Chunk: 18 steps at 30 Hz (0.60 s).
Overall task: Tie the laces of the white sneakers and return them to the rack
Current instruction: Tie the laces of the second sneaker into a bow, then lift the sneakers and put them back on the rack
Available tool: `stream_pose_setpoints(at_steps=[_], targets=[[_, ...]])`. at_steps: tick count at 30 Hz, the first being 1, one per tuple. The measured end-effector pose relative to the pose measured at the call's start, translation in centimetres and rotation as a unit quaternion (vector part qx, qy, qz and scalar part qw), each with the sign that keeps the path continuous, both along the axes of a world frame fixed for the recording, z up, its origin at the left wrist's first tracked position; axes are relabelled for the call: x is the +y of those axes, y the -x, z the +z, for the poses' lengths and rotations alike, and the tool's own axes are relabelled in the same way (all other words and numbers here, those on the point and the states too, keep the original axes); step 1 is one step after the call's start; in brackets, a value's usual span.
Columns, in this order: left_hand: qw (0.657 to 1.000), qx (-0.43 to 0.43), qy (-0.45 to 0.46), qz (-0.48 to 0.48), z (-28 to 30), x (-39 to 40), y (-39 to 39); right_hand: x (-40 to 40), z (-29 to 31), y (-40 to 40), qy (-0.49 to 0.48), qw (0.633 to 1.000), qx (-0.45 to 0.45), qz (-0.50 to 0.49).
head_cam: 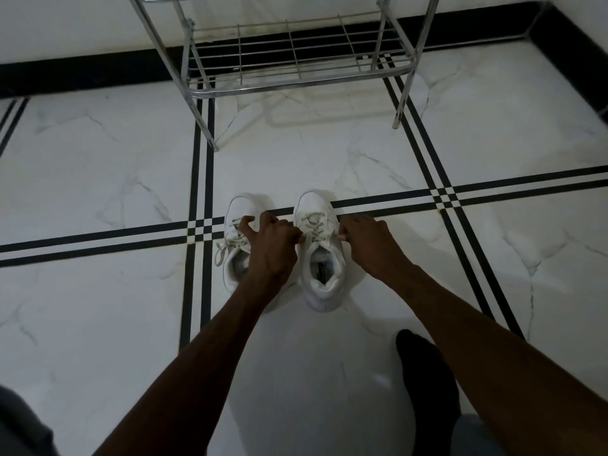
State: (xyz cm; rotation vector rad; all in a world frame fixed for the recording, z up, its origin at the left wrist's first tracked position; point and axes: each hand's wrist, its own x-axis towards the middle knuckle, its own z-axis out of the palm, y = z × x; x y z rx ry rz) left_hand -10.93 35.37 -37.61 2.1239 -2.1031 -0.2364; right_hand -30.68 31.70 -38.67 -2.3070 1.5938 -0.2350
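Head view: on the floor before the rack, left hand and right hand pinch the right sneaker's soft, limp laces (probably best gripped near their ends), the left sneaker just beside.

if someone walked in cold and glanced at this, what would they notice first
Most likely the two hands at the centre: the left hand and right hand each pinch a lace end of the right sneaker, pulling outward on either side. Beside it stands the left sneaker, its laces lying loose on the marble floor with black stripes. Further back, the chrome wire rack shows a bare lower shelf against the wall.
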Motion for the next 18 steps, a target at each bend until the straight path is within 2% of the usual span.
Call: stream_pose_setpoints(at_steps=[3, 5, 9, 11, 12, 14, 15, 16, 18], targets=[[0.998, -0.064, 0.0, -0.026, -0.2, 0.3, 0.1, 0.0, -0.5, 0.0, 0.059, 0.998, 0.033, 0.0], [0.998, -0.059, -0.003, -0.026, -0.4, 0.2, 0.3, 0.3, -1.0, 0.1, 0.067, 0.998, 0.011, -0.017], [1.0, 0.002, 0.006, -0.011, -0.5, 0.2, 0.1, 0.3, -1.0, -0.4, -0.05, 0.995, -0.058, -0.066], [0.999, 0.044, 0.029, -0.013, -0.4, 0.5, -0.8, 0.1, -0.5, -0.7, -0.131, 0.981, -0.106, -0.096], [0.997, 0.061, 0.045, -0.001, -0.1, 0.6, -1.5, 0.0, -0.1, -0.8, -0.201, 0.964, -0.13, -0.113], [0.992, 0.086, 0.075, 0.051, 0.3, 0.7, -3.1, 0.0, 0.4, -0.6, -0.356, 0.905, -0.186, -0.14], [0.987, 0.098, 0.087, 0.094, 0.6, 0.7, -4.3, 0.0, 0.5, -0.6, -0.393, 0.888, -0.196, -0.136], [0.979, 0.115, 0.084, 0.144, 0.3, 0.8, -5.9, 0.2, 0.5, -0.5, -0.394, 0.892, -0.187, -0.116], [0.959, 0.172, 0.032, 0.224, 0.2, 1.6, -8.7, 0.5, -0.1, -0.6, -0.336, 0.925, -0.156, -0.085]])
